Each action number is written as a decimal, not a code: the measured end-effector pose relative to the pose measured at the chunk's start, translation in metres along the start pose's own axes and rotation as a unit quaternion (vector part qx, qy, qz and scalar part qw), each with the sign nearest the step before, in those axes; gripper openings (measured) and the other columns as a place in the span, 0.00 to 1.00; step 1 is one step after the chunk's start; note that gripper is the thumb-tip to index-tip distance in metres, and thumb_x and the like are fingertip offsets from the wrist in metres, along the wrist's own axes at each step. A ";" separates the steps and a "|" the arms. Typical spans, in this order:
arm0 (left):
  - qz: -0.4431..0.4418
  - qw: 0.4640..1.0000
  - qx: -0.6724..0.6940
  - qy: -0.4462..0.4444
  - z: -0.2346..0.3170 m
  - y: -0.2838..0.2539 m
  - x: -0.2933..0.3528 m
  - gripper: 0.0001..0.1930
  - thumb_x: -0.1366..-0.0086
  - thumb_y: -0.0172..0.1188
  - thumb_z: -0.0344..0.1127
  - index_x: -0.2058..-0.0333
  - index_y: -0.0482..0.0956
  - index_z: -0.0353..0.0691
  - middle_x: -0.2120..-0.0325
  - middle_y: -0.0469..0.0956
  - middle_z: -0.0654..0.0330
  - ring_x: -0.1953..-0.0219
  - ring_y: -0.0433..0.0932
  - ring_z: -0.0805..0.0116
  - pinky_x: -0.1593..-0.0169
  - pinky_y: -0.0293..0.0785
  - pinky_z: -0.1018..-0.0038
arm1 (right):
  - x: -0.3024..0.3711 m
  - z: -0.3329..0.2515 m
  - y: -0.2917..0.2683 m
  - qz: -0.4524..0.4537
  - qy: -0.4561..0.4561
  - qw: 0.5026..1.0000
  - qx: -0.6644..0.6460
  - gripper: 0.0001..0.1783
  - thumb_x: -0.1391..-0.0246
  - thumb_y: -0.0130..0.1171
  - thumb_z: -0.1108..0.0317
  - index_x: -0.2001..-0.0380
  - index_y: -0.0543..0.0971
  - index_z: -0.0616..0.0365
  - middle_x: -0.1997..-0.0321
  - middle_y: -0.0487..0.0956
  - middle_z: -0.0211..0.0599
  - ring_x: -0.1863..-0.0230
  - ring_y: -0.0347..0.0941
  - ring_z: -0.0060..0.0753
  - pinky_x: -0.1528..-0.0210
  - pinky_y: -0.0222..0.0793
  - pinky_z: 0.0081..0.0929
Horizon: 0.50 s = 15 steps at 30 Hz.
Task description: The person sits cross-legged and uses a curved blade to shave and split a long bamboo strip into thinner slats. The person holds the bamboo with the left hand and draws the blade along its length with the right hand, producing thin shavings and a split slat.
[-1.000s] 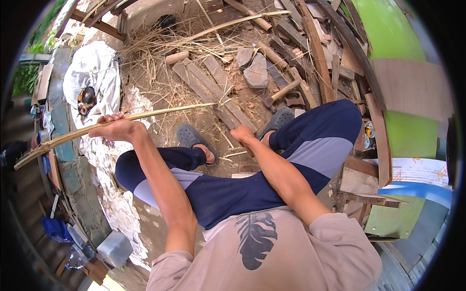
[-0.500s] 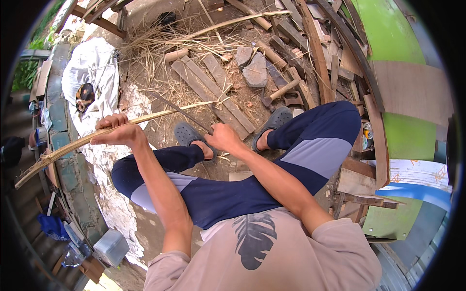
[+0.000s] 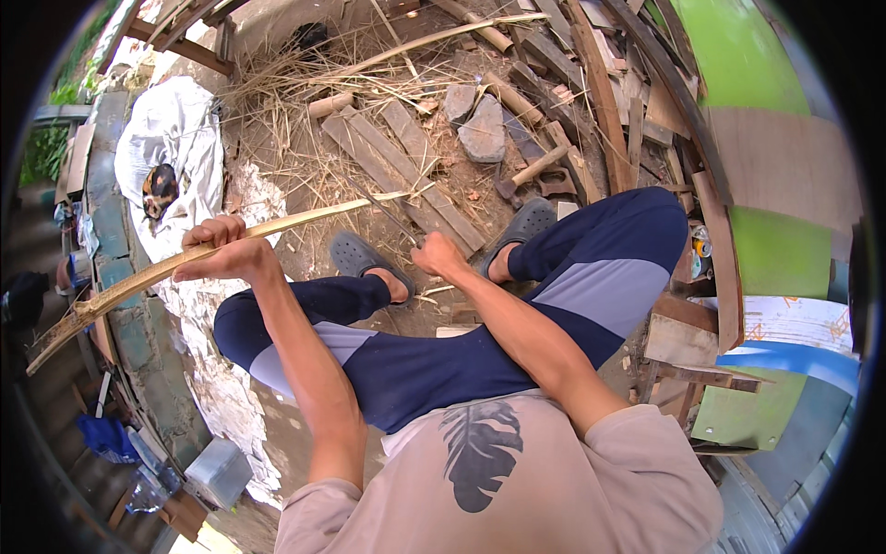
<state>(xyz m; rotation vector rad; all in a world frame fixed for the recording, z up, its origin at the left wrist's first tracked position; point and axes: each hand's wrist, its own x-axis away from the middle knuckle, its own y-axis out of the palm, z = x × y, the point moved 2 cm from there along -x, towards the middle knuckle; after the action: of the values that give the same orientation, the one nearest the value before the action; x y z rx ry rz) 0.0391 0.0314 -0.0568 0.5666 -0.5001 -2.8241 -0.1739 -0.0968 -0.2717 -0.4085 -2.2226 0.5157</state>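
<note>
My left hand (image 3: pixel 221 251) is closed round a long, pale split bamboo strip (image 3: pixel 318 214). The strip slants from the lower left, where its end is rough and frayed, up to a thin tip over the planks. My right hand (image 3: pixel 438 255), between my knees, grips a knife (image 3: pixel 386 212) whose handle is hidden in my fingers. Its narrow dark blade points up and left, crossing the strip near the thin tip. I cannot tell whether blade and strip touch.
Flat wooden planks (image 3: pixel 397 175), grey stone blocks (image 3: pixel 483 131) and scattered shavings (image 3: pixel 277 120) lie beyond my feet. Scrap timber (image 3: pixel 604 102) is piled to the right. On the left, a patterned animal, apparently a cat (image 3: pixel 160 190), rests on a white sack (image 3: pixel 185 120).
My right hand has moved right with the knife, and the blade has slid along toward the strip's thin tip. My left hand has stayed nearly still on the bamboo strip.
</note>
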 end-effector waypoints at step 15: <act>-0.014 1.000 -0.008 0.023 0.001 0.009 -0.001 0.37 0.44 0.25 0.78 0.80 0.55 0.44 0.90 0.46 0.70 0.88 0.43 0.79 0.84 0.40 0.80 | -0.009 0.006 -0.004 -0.018 0.021 0.999 0.022 0.22 0.56 0.56 0.56 0.65 0.80 0.65 0.65 0.78 0.63 0.58 0.76 0.57 0.55 0.71 0.43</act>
<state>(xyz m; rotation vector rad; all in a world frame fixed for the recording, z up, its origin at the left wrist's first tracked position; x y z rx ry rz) 0.0408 0.0234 -0.0524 0.6372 -0.4655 -2.8311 -0.1738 -0.1058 -0.2793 -0.3517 -2.1693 0.5312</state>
